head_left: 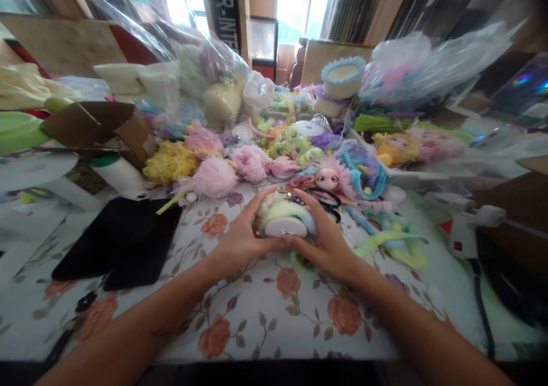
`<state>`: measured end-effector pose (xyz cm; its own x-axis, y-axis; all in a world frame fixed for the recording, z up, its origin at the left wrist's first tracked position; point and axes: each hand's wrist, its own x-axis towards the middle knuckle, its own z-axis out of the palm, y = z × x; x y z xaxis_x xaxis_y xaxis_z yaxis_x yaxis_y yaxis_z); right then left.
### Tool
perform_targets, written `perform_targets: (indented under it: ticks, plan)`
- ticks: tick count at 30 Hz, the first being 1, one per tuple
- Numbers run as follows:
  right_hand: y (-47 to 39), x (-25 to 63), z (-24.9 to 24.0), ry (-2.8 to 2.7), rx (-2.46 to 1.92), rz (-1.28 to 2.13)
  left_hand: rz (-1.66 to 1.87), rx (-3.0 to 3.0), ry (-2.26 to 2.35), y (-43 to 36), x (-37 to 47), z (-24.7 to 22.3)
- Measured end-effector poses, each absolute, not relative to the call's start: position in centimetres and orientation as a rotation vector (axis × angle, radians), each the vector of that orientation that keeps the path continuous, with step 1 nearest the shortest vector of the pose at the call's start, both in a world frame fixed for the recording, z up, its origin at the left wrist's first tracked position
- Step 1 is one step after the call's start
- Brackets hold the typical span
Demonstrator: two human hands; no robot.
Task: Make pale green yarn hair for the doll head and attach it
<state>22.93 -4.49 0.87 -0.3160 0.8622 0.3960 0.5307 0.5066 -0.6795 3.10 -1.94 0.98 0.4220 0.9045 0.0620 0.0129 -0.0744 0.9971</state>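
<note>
Both my hands are wrapped round a small rounded piece (286, 210) with cream curly fibre, a pale green-yellow band and a white oval front; it may be a doll head, but I cannot tell. My left hand (240, 232) curves along its left side, and my right hand (327, 234) along its right. The thumbs meet below the white oval, with the fingers at the top near a dark strip with shiny studs. Just beyond my right hand lie black-handled scissors (331, 210), partly hidden. Behind them is a pink-haired doll head (327, 179).
A floral tablecloth (261, 312) covers the table. Black flat devices (120, 243) lie at left, below a cardboard box (96, 129). A white glue gun (464, 234) with a cord stands at right, near pastel fleece strips (396, 246). Pink fluff balls (214, 177) and yellow fluff (170, 162) crowd the back.
</note>
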Motion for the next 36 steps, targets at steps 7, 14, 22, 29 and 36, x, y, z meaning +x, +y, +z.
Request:
perform_targets:
  ticks: [7, 14, 22, 29, 36]
  plan:
    - [-4.05, 22.94, 0.62, -1.938, -1.117, 0.65, 0.89, 1.393, 0.819, -1.93, 2.9, 1.59]
    - [-4.15, 22.9, 0.78, -1.932, -1.177, 0.713, 0.915, 1.502, 0.845, -1.82, 2.77, 0.97]
    - [-4.32, 22.87, 0.59, -1.94, -1.169, 0.682, 0.897, 1.573, 0.895, -1.69, 2.76, 1.64]
    - [-4.23, 23.01, 0.48, -1.934, -1.151, 0.701, 0.89, 1.488, 0.832, -1.62, 2.66, 1.59]
    - [-3.95, 23.34, 0.61, -1.981, -1.164, 0.671, 0.884, 1.575, 1.025, -1.51, 2.7, 1.49]
